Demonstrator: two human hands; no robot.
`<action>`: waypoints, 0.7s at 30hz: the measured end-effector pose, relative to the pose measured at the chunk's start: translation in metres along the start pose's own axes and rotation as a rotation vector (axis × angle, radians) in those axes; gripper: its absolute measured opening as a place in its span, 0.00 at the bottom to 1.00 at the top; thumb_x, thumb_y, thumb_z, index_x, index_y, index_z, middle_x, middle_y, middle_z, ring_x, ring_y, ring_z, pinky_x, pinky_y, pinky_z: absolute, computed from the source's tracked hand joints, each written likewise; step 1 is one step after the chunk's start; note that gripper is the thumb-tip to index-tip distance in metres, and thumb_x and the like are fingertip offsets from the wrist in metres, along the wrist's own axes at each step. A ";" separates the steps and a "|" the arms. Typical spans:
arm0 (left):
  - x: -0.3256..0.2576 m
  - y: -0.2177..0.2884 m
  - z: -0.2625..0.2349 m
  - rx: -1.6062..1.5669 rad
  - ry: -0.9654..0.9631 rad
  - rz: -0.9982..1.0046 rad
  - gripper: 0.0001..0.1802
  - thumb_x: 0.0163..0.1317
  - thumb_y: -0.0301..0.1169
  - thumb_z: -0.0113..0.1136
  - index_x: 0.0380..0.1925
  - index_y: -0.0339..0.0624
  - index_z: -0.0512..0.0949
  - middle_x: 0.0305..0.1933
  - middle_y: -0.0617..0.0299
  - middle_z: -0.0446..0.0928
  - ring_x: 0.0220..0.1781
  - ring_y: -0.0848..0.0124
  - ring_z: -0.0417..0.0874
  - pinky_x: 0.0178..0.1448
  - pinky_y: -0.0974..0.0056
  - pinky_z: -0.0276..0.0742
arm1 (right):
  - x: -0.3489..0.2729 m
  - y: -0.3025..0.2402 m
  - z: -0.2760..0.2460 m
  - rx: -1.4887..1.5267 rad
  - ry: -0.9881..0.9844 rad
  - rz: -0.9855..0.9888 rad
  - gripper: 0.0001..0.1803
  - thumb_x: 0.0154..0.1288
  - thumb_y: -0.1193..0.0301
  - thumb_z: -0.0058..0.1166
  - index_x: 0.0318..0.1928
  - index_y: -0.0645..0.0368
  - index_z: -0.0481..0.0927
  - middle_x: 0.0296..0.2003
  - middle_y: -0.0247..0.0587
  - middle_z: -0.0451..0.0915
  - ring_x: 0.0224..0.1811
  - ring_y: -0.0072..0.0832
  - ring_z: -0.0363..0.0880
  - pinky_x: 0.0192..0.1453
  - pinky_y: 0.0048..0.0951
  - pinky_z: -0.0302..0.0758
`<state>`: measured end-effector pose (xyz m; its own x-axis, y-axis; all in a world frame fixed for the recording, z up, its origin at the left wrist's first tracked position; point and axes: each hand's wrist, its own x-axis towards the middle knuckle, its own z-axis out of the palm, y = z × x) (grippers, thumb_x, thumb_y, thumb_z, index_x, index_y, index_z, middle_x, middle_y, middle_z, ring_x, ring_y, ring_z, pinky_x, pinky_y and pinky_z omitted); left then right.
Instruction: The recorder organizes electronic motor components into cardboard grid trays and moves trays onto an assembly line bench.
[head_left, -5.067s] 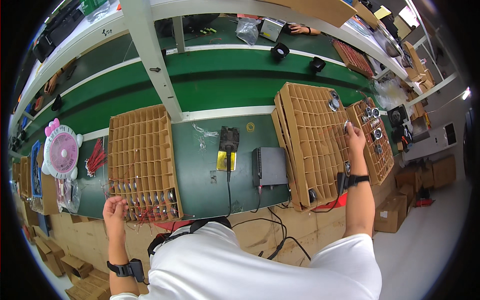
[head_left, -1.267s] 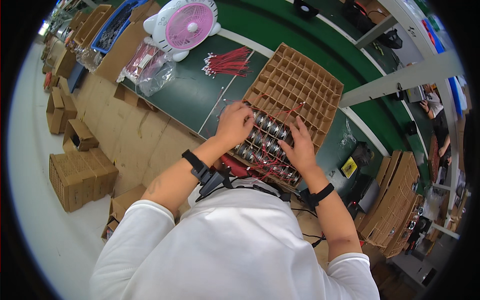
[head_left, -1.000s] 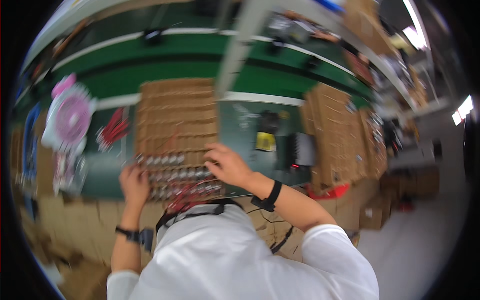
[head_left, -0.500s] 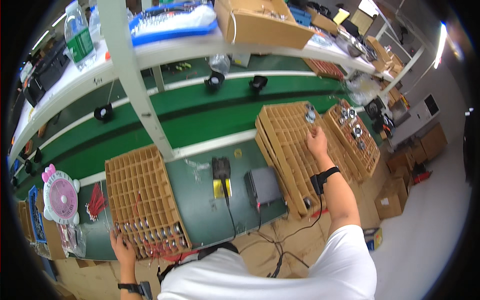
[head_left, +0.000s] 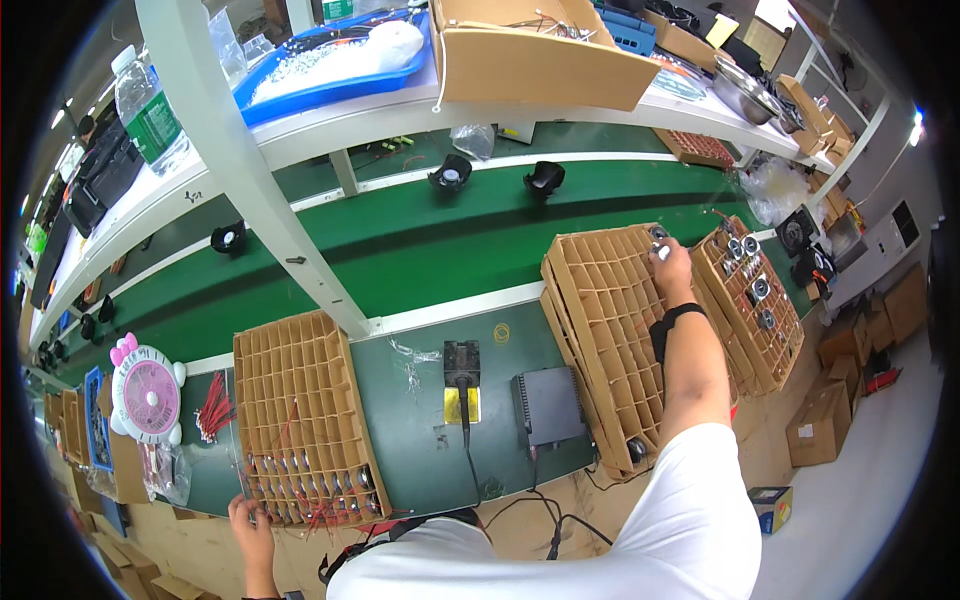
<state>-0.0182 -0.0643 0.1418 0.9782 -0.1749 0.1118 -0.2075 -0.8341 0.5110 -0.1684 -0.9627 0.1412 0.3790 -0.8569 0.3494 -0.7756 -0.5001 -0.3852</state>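
Observation:
My right hand (head_left: 673,270) reaches the far right corner of a stacked cardboard divider tray (head_left: 605,320). Its fingers are closed on a small round metal part (head_left: 663,253), partly hidden by them. Just beyond the fingertips shows another round metal piece (head_left: 657,232). At the near left corner of a second divider tray (head_left: 295,385), my left hand (head_left: 252,530) has bent fingers somewhat apart, with nothing visible in them. Round metal parts with red wires (head_left: 310,485) fill that tray's near rows; its far cells look bare.
A third divider tray (head_left: 765,345) at the right bears several round metal parts. Between the trays are a soldering iron in its stand (head_left: 462,370) and a dark grey box (head_left: 550,405). Red wires (head_left: 214,408) and a pink-white fan (head_left: 150,395) lie left. A white shelf post (head_left: 250,170) rises behind.
My right hand has shifted to the tray's far right corner and now grips a round metal part. My left hand has drawn back slightly toward me. The head view has shifted.

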 end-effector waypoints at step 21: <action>0.031 0.283 0.034 -0.994 -0.837 0.237 0.27 0.70 0.34 0.53 0.65 0.37 0.63 0.62 0.56 0.72 0.63 0.68 0.72 0.64 0.64 0.67 | -0.257 -0.229 -0.181 1.549 -0.748 0.127 0.29 0.67 0.64 0.58 0.63 0.52 0.59 0.51 0.46 0.77 0.45 0.32 0.82 0.49 0.32 0.81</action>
<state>-0.0466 -0.3236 0.2611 0.5503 -0.8302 -0.0891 0.0639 -0.0646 0.9959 -0.1793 -0.6055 0.2949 0.8415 -0.5401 -0.0145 0.1825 0.3094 -0.9333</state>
